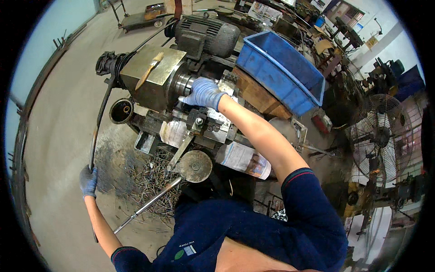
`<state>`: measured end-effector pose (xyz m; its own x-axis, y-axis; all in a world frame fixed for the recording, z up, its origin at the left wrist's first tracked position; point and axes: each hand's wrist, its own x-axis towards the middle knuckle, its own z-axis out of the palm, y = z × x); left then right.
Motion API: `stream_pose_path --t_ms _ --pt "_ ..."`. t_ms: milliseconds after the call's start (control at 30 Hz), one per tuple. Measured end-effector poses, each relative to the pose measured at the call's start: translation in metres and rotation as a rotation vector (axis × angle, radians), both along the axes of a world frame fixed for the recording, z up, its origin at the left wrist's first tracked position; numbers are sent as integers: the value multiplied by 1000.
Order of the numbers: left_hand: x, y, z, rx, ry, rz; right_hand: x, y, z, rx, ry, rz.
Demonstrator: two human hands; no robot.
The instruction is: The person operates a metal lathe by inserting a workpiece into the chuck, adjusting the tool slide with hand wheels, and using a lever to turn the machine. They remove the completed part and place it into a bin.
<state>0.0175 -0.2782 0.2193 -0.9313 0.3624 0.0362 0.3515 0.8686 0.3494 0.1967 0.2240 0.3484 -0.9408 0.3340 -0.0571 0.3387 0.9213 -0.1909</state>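
My left hand [89,182], in a blue-grey knit glove, is closed round a long dark lever [99,122] at the left of a small lathe. The lever runs up to the rear end of the lathe's box-shaped headstock [152,79]. My right hand [202,94], gloved likewise, is curled at the shiny round spindle nose [182,85], thumb pointing left beneath it. What its fingers grip is hidden behind the glove. A wooden-handled brush [148,72] lies on top of the headstock. Below my right hand is a tool post [198,121] with a bolt.
An electric motor [206,37] sits behind the headstock. To the right a blue plastic bin [283,72] rests on a wooden block [260,93]. Metal shavings [156,186] cover the floor below, near a round handwheel [195,166] and a shiny bar [149,204]. A fan [382,136] stands far right.
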Motion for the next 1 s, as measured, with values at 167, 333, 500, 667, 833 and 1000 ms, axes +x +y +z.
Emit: stream_pose_path --t_ms 167,333,500,667,833,1000 --pt "-5 7 7 -149 101 -33 -22 22 11 -470 131 -259" --pt "-14 40 15 -213 173 -32 -31 29 9 -529 142 -193" --pt "-121 -15 -1 -357 570 -181 -36 29 11 -501 74 -230" --pt "-167 -17 -3 -481 477 -87 -32 33 13 -358 92 34" --pt "-141 12 9 -187 370 21 6 20 39 -186 323 -52" --pt "-57 136 -51 464 -50 82 130 36 67 2 796 -49"
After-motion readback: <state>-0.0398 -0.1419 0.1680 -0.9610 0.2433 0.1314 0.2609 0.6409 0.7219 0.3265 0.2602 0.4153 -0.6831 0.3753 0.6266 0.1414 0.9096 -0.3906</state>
